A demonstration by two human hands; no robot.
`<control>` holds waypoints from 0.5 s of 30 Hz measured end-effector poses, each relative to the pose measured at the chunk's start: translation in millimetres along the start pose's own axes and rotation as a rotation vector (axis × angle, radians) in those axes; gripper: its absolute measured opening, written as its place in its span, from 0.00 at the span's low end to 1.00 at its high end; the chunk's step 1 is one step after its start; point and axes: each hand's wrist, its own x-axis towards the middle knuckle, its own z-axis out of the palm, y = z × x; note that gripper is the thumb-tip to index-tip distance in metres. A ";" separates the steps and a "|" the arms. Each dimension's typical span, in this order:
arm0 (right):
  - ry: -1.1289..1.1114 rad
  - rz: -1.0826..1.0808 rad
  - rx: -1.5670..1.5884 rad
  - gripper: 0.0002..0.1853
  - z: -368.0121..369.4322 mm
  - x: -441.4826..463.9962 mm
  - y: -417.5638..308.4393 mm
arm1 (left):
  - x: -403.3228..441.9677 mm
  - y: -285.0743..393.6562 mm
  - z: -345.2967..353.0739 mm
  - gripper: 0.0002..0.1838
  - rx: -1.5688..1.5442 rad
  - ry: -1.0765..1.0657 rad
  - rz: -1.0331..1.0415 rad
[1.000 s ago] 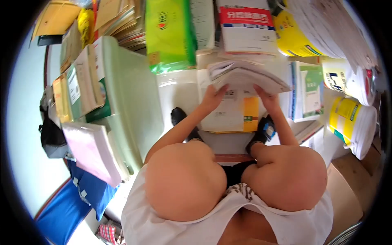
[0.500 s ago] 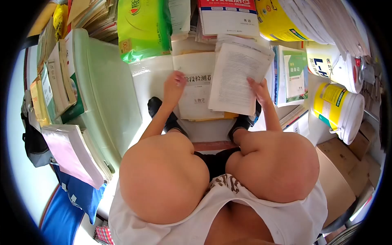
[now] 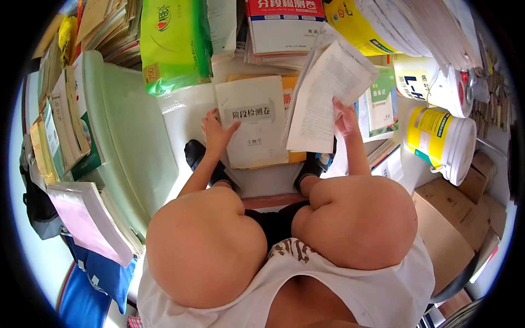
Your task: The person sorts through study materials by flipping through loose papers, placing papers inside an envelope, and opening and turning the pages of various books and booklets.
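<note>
The person's right hand, fingers apart, touches the left edge of the booklet on the pale surface; the left hand grips printed sheets above its right. Far left stands a green-and-yellow package; cardboard boxes sit near right.

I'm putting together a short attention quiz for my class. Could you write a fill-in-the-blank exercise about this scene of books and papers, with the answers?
1. The printed sheets are held in the person's ____ hand.
2. The left hand is at the edge of the pale booklet, whose large title is in ____ characters.
3. The green packet lies to the ____ of the red-and-white booklet.
4. The yellow-labelled bucket has a ____ lid.

Answers: right; black; left; white
</note>
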 end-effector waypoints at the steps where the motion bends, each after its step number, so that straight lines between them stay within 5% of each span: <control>1: -0.001 0.002 -0.002 0.27 4.0 6.7 -8.9 | -1.6 -1.2 0.2 0.44 -0.044 0.026 0.013; 3: 0.007 -0.069 -0.096 0.27 3.1 20.1 -25.0 | -10.9 -3.4 2.3 0.43 -0.086 0.036 0.017; 5: -0.022 -0.077 -0.060 0.26 -1.9 31.0 -34.1 | -13.0 -2.0 4.2 0.36 -0.490 -0.094 -0.185; 12: -0.179 -0.117 0.127 0.24 -10.4 33.5 -41.6 | -11.0 -2.3 -35.5 0.36 -0.617 -0.348 -0.198; 14: -0.158 -0.095 0.152 0.25 -18.9 26.6 -35.8 | -12.3 -13.3 -41.3 0.15 -0.790 -0.321 -0.347; 15: -0.144 -0.073 0.177 0.25 -24.0 22.8 -31.8 | -13.7 -22.9 -44.3 0.16 -0.968 -0.313 -0.375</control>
